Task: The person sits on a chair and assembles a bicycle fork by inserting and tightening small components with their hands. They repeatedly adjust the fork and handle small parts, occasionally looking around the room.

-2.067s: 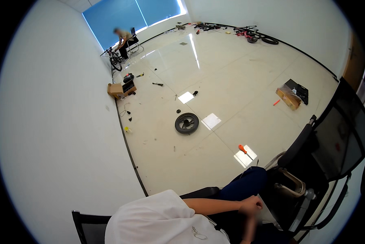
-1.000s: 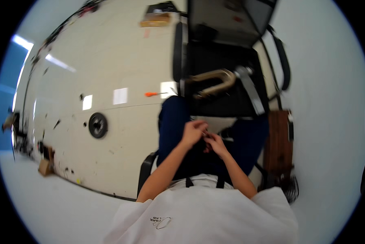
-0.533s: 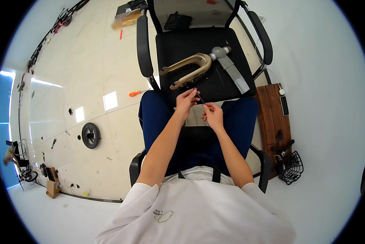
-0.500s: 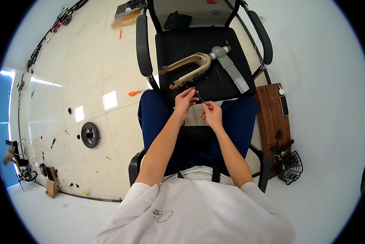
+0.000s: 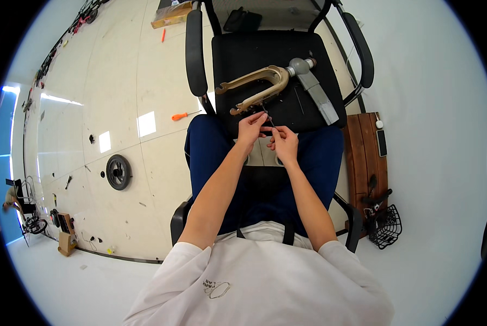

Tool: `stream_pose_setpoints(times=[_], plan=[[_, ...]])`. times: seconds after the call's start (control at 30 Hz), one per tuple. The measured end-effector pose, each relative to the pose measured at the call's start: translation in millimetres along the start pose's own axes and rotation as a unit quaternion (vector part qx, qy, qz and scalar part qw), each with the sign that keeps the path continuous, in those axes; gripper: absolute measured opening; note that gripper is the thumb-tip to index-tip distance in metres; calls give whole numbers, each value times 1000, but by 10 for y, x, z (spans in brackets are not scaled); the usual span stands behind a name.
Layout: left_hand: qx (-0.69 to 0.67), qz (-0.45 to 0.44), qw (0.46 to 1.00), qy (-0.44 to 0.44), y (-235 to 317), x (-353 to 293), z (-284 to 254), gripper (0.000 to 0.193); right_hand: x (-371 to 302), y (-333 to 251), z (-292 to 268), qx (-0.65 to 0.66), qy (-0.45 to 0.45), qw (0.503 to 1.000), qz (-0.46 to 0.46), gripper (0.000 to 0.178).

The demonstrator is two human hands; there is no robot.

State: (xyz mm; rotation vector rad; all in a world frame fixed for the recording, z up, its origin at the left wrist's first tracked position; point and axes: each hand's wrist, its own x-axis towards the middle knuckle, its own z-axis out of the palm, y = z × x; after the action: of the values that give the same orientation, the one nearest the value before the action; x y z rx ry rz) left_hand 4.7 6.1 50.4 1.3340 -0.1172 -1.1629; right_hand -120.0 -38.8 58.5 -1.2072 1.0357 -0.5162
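Note:
Between my two hands is a thin dark rod (image 5: 272, 121), slanting away toward the far left; its exact kind is too small to make out. My left hand (image 5: 251, 130) pinches its far part, fingers closed. My right hand (image 5: 285, 143) pinches the near end, close to the left fingers. Just beyond them, a tan two-pronged bicycle fork (image 5: 279, 81) lies on the black chair seat (image 5: 238, 51), prongs pointing left. A grey, hammer-like piece (image 5: 315, 95) with a rounded head rests against the fork's crown. Beside it lies another thin dark rod (image 5: 299, 101).
The chair's armrests (image 5: 195, 53) flank the seat, with a black pouch (image 5: 242, 20) at its back. On the floor to the left are an orange-handled screwdriver (image 5: 181, 116) and a small black wheel (image 5: 118, 172). At right, a wooden bench (image 5: 357, 157) bears a phone (image 5: 382, 143); a black basket (image 5: 386, 227) stands nearby.
The view has shifted slightly, moving the chair and fork a little right and up. My hands have drawn closer together, the left fingers now reaching nearer the right hand.

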Motion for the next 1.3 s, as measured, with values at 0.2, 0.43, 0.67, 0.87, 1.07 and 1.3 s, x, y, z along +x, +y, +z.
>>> stream_pose_setpoints(times=[0.2,0.43,0.67,0.87,1.07,1.3], plan=[[-6,-14,1000,-21,49,-23,8,34,-19,-131,-73,255,-89,954,133,17],[-46,-23,997,-52,56,45,54,23,47,-215,-55,497,-78,823,262,11],[-150,-112,981,49,22,236,88,16,-29,-206,-165,194,-49,975,98,29],[-120,-125,976,133,133,146,282,21,-195,-200,-151,-88,-9,987,-137,27],[-120,-112,977,138,103,117,249,22,-254,-262,-107,-153,-26,969,-190,36],[-136,-76,973,168,18,116,301,21,-205,-195,-141,-220,-14,956,-195,33]])
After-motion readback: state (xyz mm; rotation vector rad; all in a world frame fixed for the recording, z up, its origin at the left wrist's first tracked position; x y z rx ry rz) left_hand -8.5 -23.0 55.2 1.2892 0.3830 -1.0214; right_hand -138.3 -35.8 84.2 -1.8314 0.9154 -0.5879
